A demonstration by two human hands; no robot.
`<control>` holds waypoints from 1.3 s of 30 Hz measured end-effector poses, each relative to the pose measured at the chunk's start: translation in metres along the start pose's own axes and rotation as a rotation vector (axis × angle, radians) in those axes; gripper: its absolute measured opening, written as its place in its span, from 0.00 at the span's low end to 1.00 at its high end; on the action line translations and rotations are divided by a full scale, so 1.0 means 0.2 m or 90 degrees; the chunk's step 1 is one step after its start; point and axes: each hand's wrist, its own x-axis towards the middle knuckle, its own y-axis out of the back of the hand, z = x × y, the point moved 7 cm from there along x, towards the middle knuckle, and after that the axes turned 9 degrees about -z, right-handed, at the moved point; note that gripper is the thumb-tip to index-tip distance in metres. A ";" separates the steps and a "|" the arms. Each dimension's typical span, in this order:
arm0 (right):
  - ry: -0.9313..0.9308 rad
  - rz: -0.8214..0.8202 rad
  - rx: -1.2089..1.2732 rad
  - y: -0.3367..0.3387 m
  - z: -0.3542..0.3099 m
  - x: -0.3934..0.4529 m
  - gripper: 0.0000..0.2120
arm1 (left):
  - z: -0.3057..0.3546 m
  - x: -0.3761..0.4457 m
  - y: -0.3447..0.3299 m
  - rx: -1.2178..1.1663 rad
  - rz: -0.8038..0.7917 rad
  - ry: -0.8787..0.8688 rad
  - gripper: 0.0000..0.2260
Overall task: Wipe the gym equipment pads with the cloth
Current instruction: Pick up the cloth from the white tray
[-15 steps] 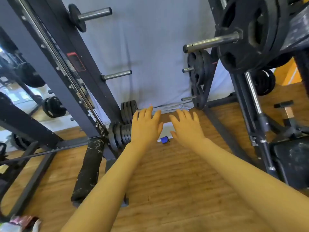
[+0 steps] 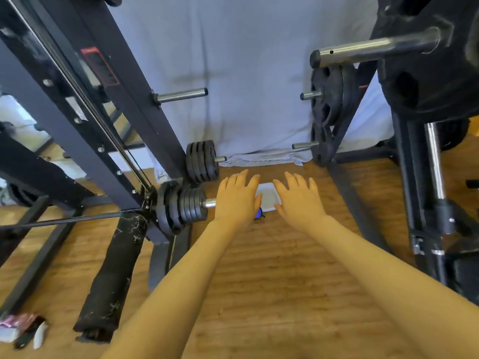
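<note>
Left hand: extended forward on a bare arm, palm down, fingers spread and straight; nothing is gripped. It is held above the wooden floor, just beside the end of a loaded weight peg.

Right hand: likewise extended, palm down, fingers splayed and empty, level with the left hand.

White object: a pale, flat rectangular item is seen on the floor between the two hands, partly hidden by both. Whether it is the cloth cannot be told. A small blue item lies at its near left corner, by the left thumb.

Roller pad: a black foam-covered cylinder, its surface cracked and flaked white, is mounted on the frame at lower left, well apart from both hands.

Small weight plates: stacked on a horizontal peg at the foot of the dark rack upright; a second stack is set just behind.

Large weight plates: hung on pegs at right, before a grey sheet draped over the back wall.

Chrome bar end: projects from a heavy plate at upper right.
</note>
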 end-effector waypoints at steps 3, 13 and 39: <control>0.022 -0.031 -0.017 -0.04 0.06 0.25 0.28 | -0.06 0.19 -0.08 -0.021 -0.020 0.030 0.21; 0.065 -0.079 -0.018 -0.25 0.06 0.91 0.26 | -0.37 0.62 -0.37 -0.070 -0.094 0.101 0.22; -0.061 -0.124 0.020 -1.26 0.04 2.34 0.27 | -1.17 1.79 -1.62 -0.099 -0.258 0.018 0.21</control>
